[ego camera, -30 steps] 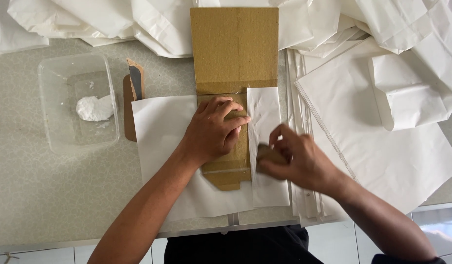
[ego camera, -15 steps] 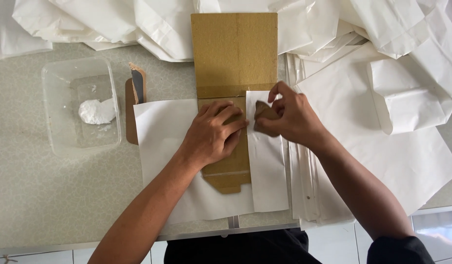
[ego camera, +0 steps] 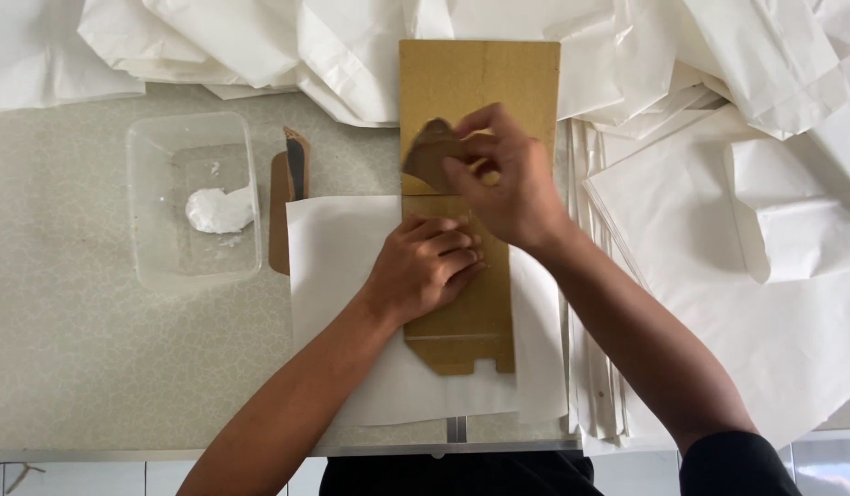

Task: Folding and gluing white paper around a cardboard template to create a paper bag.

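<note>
Right hand (ego camera: 512,179) grip pinches small cardboard scrap (ego camera: 431,154); left hand (ego camera: 425,271) flat, pressing cardboard template (ego camera: 476,83) onto white paper sheet (ego camera: 338,266). Folding seems unfinished.

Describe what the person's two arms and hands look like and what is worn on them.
Both forearms are bare from wrist to elbow. The left hand and the right hand wear no gloves, and no rings, watch or bracelet show. A dark, black-looking sleeve covers the right upper arm near the frame's bottom edge; no sleeve shows on the left arm.
</note>
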